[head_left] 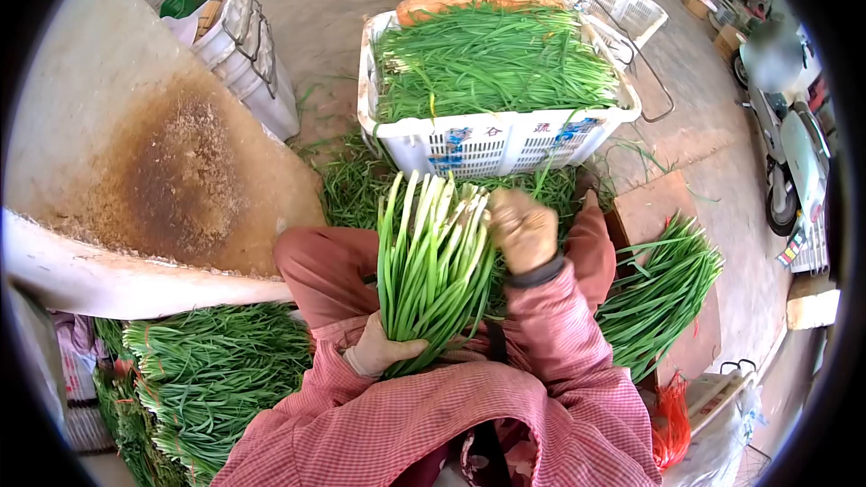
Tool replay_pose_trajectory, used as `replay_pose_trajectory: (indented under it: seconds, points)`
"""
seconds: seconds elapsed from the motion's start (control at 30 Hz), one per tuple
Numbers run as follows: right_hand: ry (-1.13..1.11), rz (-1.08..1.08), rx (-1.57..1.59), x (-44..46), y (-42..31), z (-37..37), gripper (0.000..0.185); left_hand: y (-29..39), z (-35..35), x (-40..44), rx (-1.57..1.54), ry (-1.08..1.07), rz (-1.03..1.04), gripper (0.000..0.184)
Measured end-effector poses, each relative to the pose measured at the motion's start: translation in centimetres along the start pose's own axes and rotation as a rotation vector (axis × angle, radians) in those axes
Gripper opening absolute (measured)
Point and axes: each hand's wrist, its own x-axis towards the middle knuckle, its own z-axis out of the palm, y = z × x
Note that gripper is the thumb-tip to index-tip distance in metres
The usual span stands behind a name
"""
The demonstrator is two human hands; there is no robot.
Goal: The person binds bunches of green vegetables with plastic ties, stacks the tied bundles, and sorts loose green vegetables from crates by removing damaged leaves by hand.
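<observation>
A bunch of green stalks with white ends [433, 261] stands upright over my lap, white ends pointing away from me. Around its lower part my left hand [383, 347], in a pale glove, is closed. My right hand [525, 230] is beside the white ends on the right, its fingers curled in and blurred; what they hold, if anything, is too small to make out. Beyond the bunch, a white crate [505, 140] is filled with loose green stalks [496, 59].
Tied bundles [225, 379] are stacked at the lower left. More stalks [663, 293] lie on a board [658, 203] at the right, above red ties [670, 424]. A stained slab [180, 153] rises at the left. A parked scooter [798, 153] stands far right.
</observation>
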Motion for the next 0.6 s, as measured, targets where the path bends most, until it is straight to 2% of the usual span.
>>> replay_pose_trajectory:
  seconds: [0.03,0.1,0.13,0.2,0.23,0.3,0.33,0.37,0.4,0.47,0.5,0.53,0.57,0.6]
  points:
    - [0.078,0.168,0.065,0.4,-1.4,-0.9,0.018,0.0,0.1,0.0,-0.013,0.002,0.001,0.050]
    - [0.133,0.121,-0.317,0.6,-3.9,-2.3,0.018,0.0,0.1,0.2,-0.041,0.002,0.006,0.051]
    - [0.039,-0.051,-0.268,-0.2,-4.5,-2.3,0.018,0.0,0.1,0.3,-0.044,0.002,0.006,0.051]
    - [-0.374,-0.233,-0.486,-1.3,-4.7,-2.0,0.019,0.1,0.1,0.5,-0.066,0.002,-0.079,0.062]
    - [-0.466,-0.619,-1.179,-2.3,-5.5,-0.4,0.020,-0.3,0.0,0.7,-0.070,-0.009,-0.088,0.062]
    - [-0.672,-0.438,-1.143,-2.8,-4.8,0.2,0.019,-1.1,-0.6,1.0,-0.112,-0.077,-0.050,0.054]
    - [-0.609,-0.463,-1.132,-2.9,-5.1,0.7,0.010,-1.0,-0.5,1.1,-0.111,-0.074,-0.045,0.054]
    - [-0.613,-0.470,-1.126,-2.7,-4.3,1.0,0.010,-0.8,-0.6,1.1,-0.101,-0.087,-0.040,0.056]
    - [-0.551,-0.133,-0.374,-2.6,-2.9,1.3,0.007,-0.6,-0.7,1.0,-0.091,-0.098,-0.038,0.059]
    - [-0.383,-0.477,-0.138,-0.7,-2.2,1.2,0.004,-0.3,-1.0,1.0,-0.128,-0.122,-0.075,0.062]
    - [-0.346,-0.153,0.150,-0.3,-3.0,0.5,0.005,-0.2,-1.1,1.2,-0.169,-0.157,-0.110,0.065]
    - [-0.284,-0.004,0.351,0.9,-3.7,-0.7,0.009,0.2,-0.8,1.2,-0.175,-0.158,-0.141,0.068]
    - [-0.087,-0.108,0.179,2.6,-3.4,-2.0,0.011,0.3,-0.9,1.2,-0.174,-0.167,-0.143,0.068]
    - [0.202,-0.076,-0.014,3.9,-2.7,-3.9,0.009,0.3,-1.1,1.0,-0.203,-0.168,-0.167,0.068]
